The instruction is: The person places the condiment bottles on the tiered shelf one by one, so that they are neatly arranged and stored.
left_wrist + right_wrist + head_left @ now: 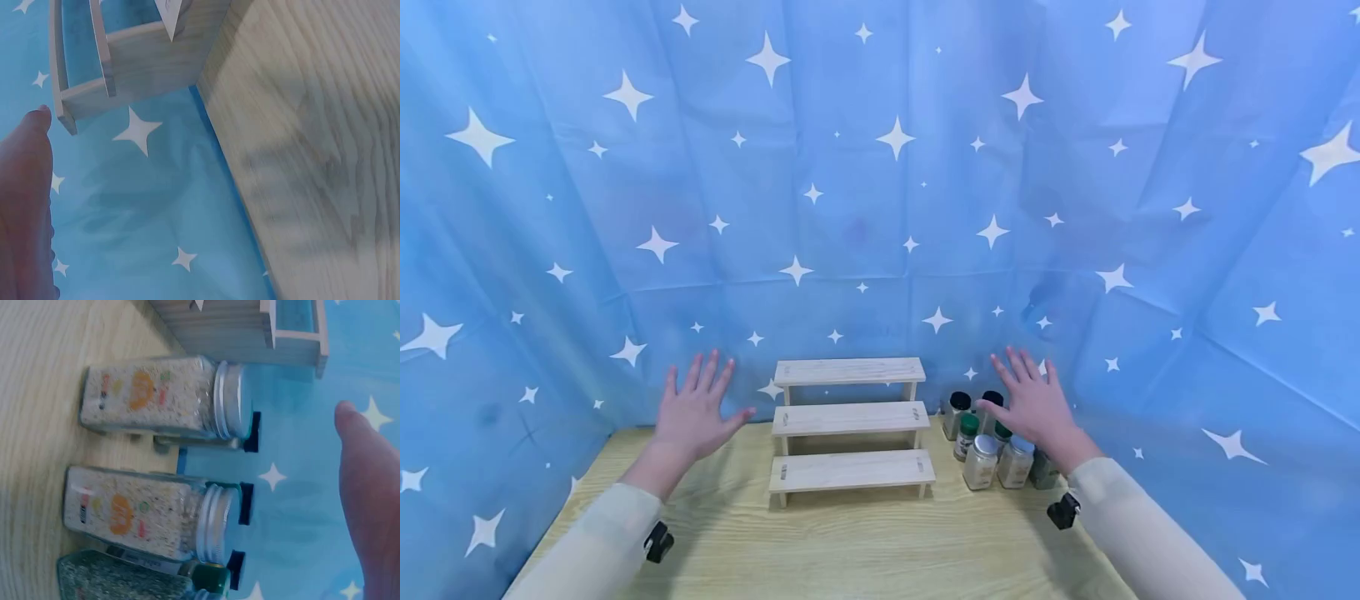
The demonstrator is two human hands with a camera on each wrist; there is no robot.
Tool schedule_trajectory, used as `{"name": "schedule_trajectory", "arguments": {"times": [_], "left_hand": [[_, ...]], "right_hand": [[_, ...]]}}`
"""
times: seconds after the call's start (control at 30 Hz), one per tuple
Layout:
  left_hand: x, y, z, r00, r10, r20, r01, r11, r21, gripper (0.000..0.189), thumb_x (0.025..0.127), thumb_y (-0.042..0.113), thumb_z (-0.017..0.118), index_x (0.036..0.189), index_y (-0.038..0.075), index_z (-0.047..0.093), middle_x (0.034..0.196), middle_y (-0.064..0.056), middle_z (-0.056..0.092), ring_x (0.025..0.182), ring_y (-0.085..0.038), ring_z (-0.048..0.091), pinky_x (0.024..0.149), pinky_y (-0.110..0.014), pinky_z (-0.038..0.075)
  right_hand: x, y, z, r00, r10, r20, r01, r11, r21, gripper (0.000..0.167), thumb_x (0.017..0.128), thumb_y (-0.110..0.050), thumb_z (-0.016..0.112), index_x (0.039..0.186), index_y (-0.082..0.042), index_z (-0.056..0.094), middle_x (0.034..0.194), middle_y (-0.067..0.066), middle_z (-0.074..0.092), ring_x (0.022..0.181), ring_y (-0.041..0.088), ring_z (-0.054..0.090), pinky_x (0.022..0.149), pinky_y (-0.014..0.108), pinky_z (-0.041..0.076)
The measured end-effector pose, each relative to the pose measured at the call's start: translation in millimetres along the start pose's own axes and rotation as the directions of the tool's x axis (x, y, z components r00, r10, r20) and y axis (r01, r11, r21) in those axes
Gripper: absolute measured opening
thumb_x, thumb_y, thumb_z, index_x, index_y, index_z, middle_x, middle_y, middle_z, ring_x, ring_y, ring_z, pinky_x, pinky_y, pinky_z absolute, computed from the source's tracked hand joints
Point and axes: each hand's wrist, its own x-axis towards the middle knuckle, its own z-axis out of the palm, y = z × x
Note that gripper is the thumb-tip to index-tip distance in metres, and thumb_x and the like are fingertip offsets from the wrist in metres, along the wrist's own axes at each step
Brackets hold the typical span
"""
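A three-step wooden shelf rack stands at the back middle of the table, its steps bare. To its left my left hand hangs in the air, fingers spread, holding nothing. On the other side my right hand, also spread and holding nothing, hovers beside and above a cluster of spice jars. Two silver-lidded jars with pale grainy contents stand at the front. Behind them are green-capped jars and black-capped jars. A jar of dark green flakes sits at the cluster's right end, partly hidden by the right arm.
The pale wood-grain table ends at the back and left against a blue curtain printed with white stars. Small black wrist cameras are strapped at both sleeves.
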Motion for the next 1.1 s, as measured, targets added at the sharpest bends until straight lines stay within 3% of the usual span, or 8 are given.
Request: {"name": "schedule_trajectory", "arguments": {"times": [0.27, 0.57, 0.8, 1.1], "left_hand": [[-12.1, 11.4, 6.4, 1.000, 0.014, -0.014, -0.015, 0.999, -0.046, 0.102, 0.105, 0.074, 0.056, 0.176, 0.008, 0.024, 0.182, -0.025, 0.014, 0.166, -0.051, 0.014, 0.131, -0.076, 0.003], [-26.3, 17.5, 18.8, 1.000, 0.014, -0.027, -0.016, 0.998, -0.063, 0.103, 0.104, 0.079, 0.052, 0.175, 0.008, 0.029, 0.181, -0.025, 0.019, 0.166, -0.049, 0.017, 0.131, -0.075, 0.009], [-36.8, 23.5, 27.7, 1.000, 0.014, -0.016, -0.016, 0.994, -0.109, 0.102, 0.104, 0.077, 0.055, 0.175, 0.007, 0.029, 0.181, -0.025, 0.017, 0.165, -0.050, 0.018, 0.130, -0.077, 0.010], [-49.5, 38.7, 33.8, 1.000, 0.017, -0.010, -0.018, 0.988, -0.153, 0.099, 0.104, 0.070, 0.063, 0.172, 0.003, 0.035, 0.176, -0.028, 0.029, 0.161, -0.052, 0.029, 0.126, -0.078, 0.024]], "right_hand": [[-17.9, -11.5, 6.7, 0.999, -0.034, 0.001, 0.034, 0.999, 0.040, 0.101, 0.103, -0.077, 0.057, 0.176, -0.013, 0.029, 0.181, 0.022, 0.020, 0.166, 0.047, 0.017, 0.131, 0.075, 0.009], [-39.6, -22.5, 15.4, 0.998, -0.058, -0.040, 0.063, 0.989, 0.133, 0.097, 0.103, -0.077, 0.058, 0.174, -0.015, 0.036, 0.179, 0.021, 0.028, 0.165, 0.047, 0.024, 0.130, 0.073, 0.019], [-53.0, -28.1, 19.6, 0.997, -0.058, -0.045, 0.065, 0.981, 0.181, 0.092, 0.103, -0.069, 0.065, 0.173, -0.015, 0.039, 0.178, 0.020, 0.033, 0.161, 0.047, 0.032, 0.126, 0.074, 0.028], [-65.3, -37.4, 27.9, 0.997, -0.053, -0.055, 0.066, 0.957, 0.283, 0.087, 0.103, -0.059, 0.074, 0.171, -0.014, 0.044, 0.172, 0.021, 0.043, 0.155, 0.051, 0.039, 0.122, 0.078, 0.032]]}}
